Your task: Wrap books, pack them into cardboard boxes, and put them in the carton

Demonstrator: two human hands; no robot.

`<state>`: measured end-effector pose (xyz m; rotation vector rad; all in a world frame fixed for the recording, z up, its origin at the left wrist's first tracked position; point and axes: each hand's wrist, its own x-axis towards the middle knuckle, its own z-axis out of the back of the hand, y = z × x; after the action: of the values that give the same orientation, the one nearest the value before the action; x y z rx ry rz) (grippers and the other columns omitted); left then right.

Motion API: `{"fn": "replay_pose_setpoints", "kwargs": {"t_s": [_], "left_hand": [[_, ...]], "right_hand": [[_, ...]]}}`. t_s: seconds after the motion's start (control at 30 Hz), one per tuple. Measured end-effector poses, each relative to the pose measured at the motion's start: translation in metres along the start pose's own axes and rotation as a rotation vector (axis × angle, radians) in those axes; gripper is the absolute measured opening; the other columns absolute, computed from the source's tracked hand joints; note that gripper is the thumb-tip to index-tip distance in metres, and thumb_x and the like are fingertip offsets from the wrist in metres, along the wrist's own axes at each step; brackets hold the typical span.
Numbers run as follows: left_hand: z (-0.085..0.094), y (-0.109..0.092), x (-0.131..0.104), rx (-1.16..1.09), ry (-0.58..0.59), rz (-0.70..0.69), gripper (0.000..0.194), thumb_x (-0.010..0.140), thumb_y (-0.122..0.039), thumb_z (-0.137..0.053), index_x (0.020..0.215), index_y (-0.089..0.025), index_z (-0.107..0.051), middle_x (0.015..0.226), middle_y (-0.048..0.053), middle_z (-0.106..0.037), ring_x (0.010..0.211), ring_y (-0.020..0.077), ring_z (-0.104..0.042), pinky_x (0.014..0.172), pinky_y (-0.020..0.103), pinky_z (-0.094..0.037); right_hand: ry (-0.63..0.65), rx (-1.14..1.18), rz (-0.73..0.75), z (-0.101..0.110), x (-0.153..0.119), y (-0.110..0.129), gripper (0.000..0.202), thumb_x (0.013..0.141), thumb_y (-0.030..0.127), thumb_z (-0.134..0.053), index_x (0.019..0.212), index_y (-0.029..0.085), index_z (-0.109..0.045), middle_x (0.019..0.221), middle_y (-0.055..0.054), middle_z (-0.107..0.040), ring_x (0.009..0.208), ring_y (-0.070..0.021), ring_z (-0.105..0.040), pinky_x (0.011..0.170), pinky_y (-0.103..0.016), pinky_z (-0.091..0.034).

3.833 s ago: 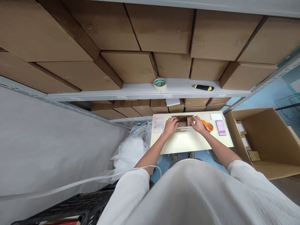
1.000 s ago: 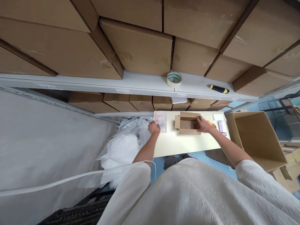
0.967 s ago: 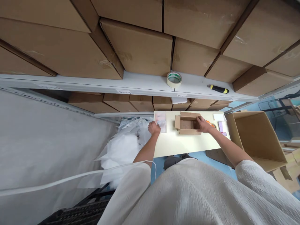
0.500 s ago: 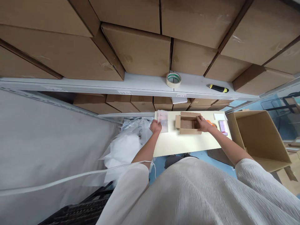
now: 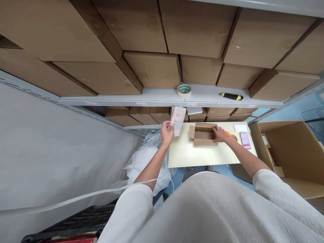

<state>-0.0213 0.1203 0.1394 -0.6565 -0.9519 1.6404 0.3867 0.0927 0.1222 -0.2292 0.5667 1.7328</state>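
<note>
My left hand (image 5: 167,132) is closed on the edge of a pale, translucent sheet-like packet (image 5: 178,118), raised over the left end of the cream table (image 5: 197,157). Faint pinkish patches show through it; its exact kind is unclear. On the table lies a small open cardboard box (image 5: 205,142) with a flap out on its left side. The fingers of my right hand (image 5: 219,134) grip the box's right end wall, some of them hidden inside. Just right of that hand sits an orange tape dispenser (image 5: 230,135), partly covered by it.
A phone (image 5: 245,140) and a white card stack (image 5: 240,128) lie at the table's right. Beyond stands a large open carton (image 5: 298,155). The shelf ahead holds cartons, a tape roll (image 5: 184,91) and a utility knife (image 5: 231,96). White plastic bags (image 5: 144,158) are heaped left.
My left hand has lifted the packet off the table, turning it more upright. My right hand stays at the box. The view has shifted and tilted slightly upward.
</note>
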Motion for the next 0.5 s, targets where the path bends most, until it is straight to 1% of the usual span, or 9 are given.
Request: {"fn": "replay_pose_setpoints", "kwargs": {"t_s": [0.03, 0.1, 0.17, 0.23, 0.3, 0.33, 0.4, 0.5], "left_hand": [[-0.001, -0.011, -0.002, -0.045, 0.002, -0.068, 0.019, 0.102, -0.026, -0.058, 0.121, -0.023, -0.061, 0.117, 0.007, -0.073, 0.113, 0.0215, -0.07, 0.101, 0.031, -0.056], [-0.011, -0.032, -0.007, -0.127, 0.066, -0.171, 0.018, 0.102, -0.028, -0.058, 0.119, -0.023, -0.06, 0.118, 0.007, -0.072, 0.112, 0.0212, -0.071, 0.1, 0.031, -0.056], [-0.032, -0.05, -0.012, -0.163, 0.17, -0.213, 0.017, 0.102, -0.029, -0.058, 0.117, -0.022, -0.061, 0.116, 0.007, -0.073, 0.109, 0.0209, -0.071, 0.098, 0.03, -0.056], [-0.058, -0.063, -0.018, -0.143, 0.287, -0.229, 0.017, 0.101, -0.028, -0.058, 0.116, -0.022, -0.063, 0.114, 0.006, -0.075, 0.108, 0.0212, -0.072, 0.098, 0.031, -0.056], [-0.084, -0.071, -0.022, -0.066, 0.427, -0.229, 0.018, 0.099, -0.026, -0.059, 0.116, -0.023, -0.066, 0.114, 0.006, -0.077, 0.107, 0.0221, -0.072, 0.095, 0.031, -0.056], [-0.095, -0.073, -0.024, -0.014, 0.475, -0.224, 0.019, 0.098, -0.025, -0.059, 0.115, -0.024, -0.067, 0.113, 0.005, -0.077, 0.106, 0.0226, -0.071, 0.095, 0.031, -0.055], [-0.113, -0.074, -0.024, 0.095, 0.549, -0.219, 0.019, 0.097, -0.024, -0.061, 0.113, -0.026, -0.07, 0.108, 0.003, -0.078, 0.102, 0.0232, -0.071, 0.093, 0.032, -0.055], [-0.132, -0.073, -0.02, 0.212, 0.622, -0.232, 0.018, 0.094, -0.019, -0.064, 0.107, -0.027, -0.073, 0.105, 0.001, -0.08, 0.099, 0.0245, -0.072, 0.095, 0.034, -0.053]], "right_hand": [[-0.015, -0.003, 0.004, 0.0, 0.0, -0.001, 0.117, 0.071, 0.045, -0.092, 0.169, 0.03, -0.03, 0.167, -0.018, -0.037, 0.148, -0.0456, -0.04, 0.121, -0.06, -0.036], [-0.037, -0.009, 0.006, 0.001, -0.002, -0.001, 0.116, 0.07, 0.048, -0.093, 0.169, 0.032, -0.033, 0.166, -0.017, -0.039, 0.149, -0.0475, -0.036, 0.122, -0.063, -0.031], [-0.044, -0.007, 0.002, 0.002, -0.004, -0.002, 0.116, 0.07, 0.05, -0.093, 0.168, 0.032, -0.034, 0.167, -0.017, -0.039, 0.15, -0.0486, -0.034, 0.122, -0.064, -0.029], [-0.047, 0.013, -0.006, 0.002, -0.008, -0.002, 0.118, 0.071, 0.05, -0.093, 0.17, 0.032, -0.032, 0.17, -0.017, -0.037, 0.15, -0.0486, -0.034, 0.122, -0.064, -0.029], [-0.071, 0.057, -0.006, 0.0, -0.012, -0.003, 0.122, 0.072, 0.048, -0.093, 0.173, 0.031, -0.026, 0.174, -0.017, -0.033, 0.15, -0.0473, -0.035, 0.121, -0.063, -0.032], [-0.092, 0.087, -0.003, -0.002, -0.015, -0.004, 0.125, 0.072, 0.046, -0.093, 0.174, 0.031, -0.022, 0.175, -0.018, -0.031, 0.15, -0.0463, -0.036, 0.121, -0.062, -0.034], [-0.144, 0.157, 0.009, -0.008, -0.02, -0.007, 0.131, 0.072, 0.043, -0.092, 0.176, 0.032, -0.013, 0.178, -0.017, -0.027, 0.153, -0.0437, -0.036, 0.122, -0.06, -0.036], [-0.215, 0.269, 0.036, -0.018, -0.026, -0.015, 0.139, 0.076, 0.041, -0.091, 0.177, 0.034, 0.004, 0.18, -0.016, -0.022, 0.159, -0.0398, -0.033, 0.126, -0.056, -0.035]]}}
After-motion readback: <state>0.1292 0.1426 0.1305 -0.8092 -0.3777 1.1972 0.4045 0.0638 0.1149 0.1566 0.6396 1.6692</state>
